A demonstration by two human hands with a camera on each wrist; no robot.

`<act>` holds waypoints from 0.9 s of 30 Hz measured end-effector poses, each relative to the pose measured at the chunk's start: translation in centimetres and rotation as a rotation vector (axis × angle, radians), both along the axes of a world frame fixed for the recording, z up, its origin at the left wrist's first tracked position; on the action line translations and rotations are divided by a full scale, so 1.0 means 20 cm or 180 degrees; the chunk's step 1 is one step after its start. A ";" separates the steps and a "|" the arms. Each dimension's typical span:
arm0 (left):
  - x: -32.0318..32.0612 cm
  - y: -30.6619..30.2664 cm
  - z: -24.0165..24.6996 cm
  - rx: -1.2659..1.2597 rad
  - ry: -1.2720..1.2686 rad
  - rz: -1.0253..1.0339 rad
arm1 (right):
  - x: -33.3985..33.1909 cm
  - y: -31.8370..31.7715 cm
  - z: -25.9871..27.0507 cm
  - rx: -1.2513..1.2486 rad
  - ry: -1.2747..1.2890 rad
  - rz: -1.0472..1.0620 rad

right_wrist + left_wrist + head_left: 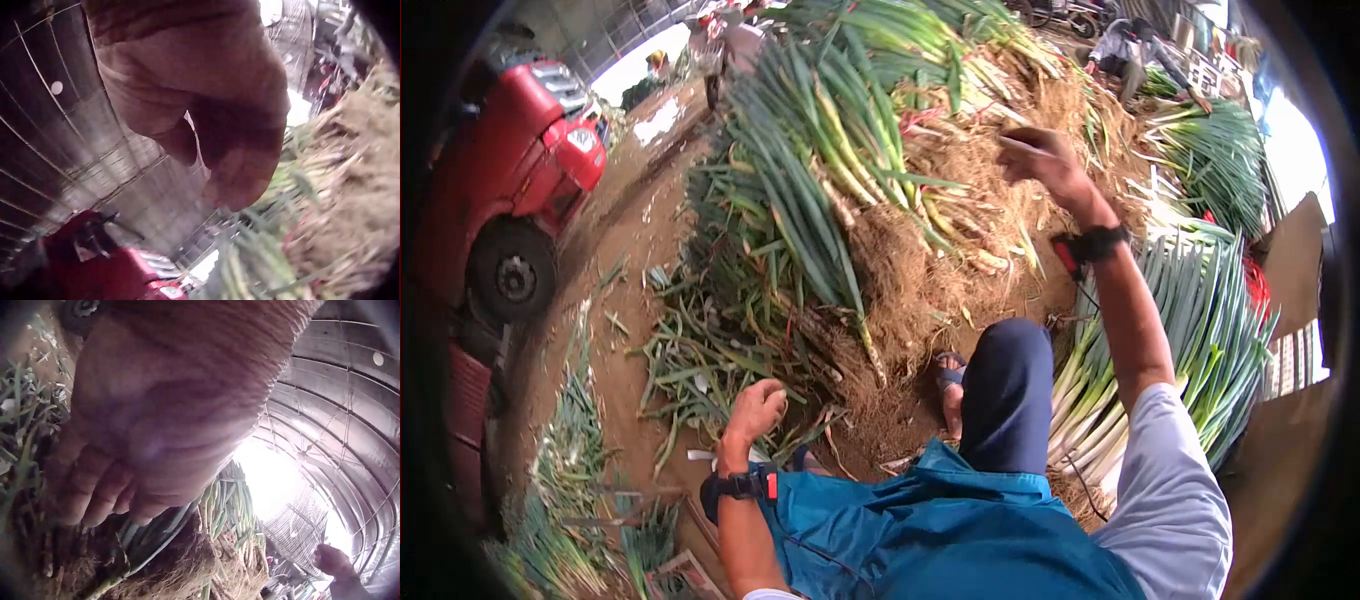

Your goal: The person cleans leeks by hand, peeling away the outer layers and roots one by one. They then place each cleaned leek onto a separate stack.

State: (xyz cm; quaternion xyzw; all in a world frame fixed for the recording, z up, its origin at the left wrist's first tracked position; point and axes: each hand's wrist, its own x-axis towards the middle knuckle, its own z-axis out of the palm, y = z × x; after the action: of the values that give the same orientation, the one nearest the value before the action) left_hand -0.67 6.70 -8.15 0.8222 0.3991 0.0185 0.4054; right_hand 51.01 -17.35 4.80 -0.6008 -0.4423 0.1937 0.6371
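Observation:
My right hand (1045,165) is raised over the roots of a big heap of leeks (830,170), its fingers loosely bent. In the right wrist view a narrow gap shows between the thumb and the bent fingers (240,181), with no leek in it. Low at the left, my left hand (755,410) hangs beside my knee, above loose leek leaves (690,370). Its fingers (94,494) curl loosely and hold nothing in the left wrist view. Tangled brown roots (890,270) face me at the near side of the heap.
Trimmed leeks (1170,330) lie stacked at my right, with another leek bundle (1215,160) beyond. A red truck (530,170) stands at the left. Leek scraps (570,460) litter the ground. Another person (1130,50) bends at the back right.

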 end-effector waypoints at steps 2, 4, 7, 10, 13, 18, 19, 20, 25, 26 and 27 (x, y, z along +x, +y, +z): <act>-0.03 0.03 -0.05 -0.0142 -0.0131 0.0037 | -0.26 0.36 0.03 -0.0238 -0.0395 0.0485; -0.07 0.05 -0.08 -0.0089 -0.0252 0.0081 | -0.45 0.70 -0.17 -0.0559 0.0243 0.1214; -0.17 0.06 -0.17 -0.0063 -0.0452 0.0419 | -0.68 1.07 -0.78 -0.1514 0.0107 0.1338; -0.28 0.02 -0.11 0.0499 -0.0089 0.0516 | -0.80 1.28 -1.41 -0.2434 -0.0887 0.0287; -0.39 0.01 -0.03 0.0523 0.0005 0.0664 | -0.97 1.33 -1.61 -0.1819 0.0716 -0.0287; -0.47 0.03 -0.08 0.0809 0.0144 0.0800 | -0.90 1.35 -1.65 -0.1600 0.0656 -0.0303; -0.46 0.03 -0.08 0.0866 0.0141 0.0773 | -0.91 1.34 -1.52 -0.1525 0.0789 -0.0228; -0.45 0.03 -0.07 0.0941 0.0131 0.0720 | -0.92 1.31 -1.35 -0.1430 0.0927 -0.0174; -0.25 0.00 -0.10 0.0827 -0.0136 0.0490 | -0.94 1.29 -0.70 -0.0402 -0.0228 0.0247; -0.19 0.01 -0.18 0.0853 -0.0303 0.0353 | -0.98 1.28 -0.59 -0.0306 -0.0108 0.0338; -0.12 0.00 -0.19 0.0480 -0.0605 0.0316 | -1.05 1.26 -0.47 -0.0274 0.0088 0.0416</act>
State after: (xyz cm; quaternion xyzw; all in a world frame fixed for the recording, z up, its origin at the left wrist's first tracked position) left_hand -3.14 6.64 -11.98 0.8241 0.3965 0.1464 0.3770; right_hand 30.06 7.92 -4.52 -0.5947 -0.4630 0.2620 0.6028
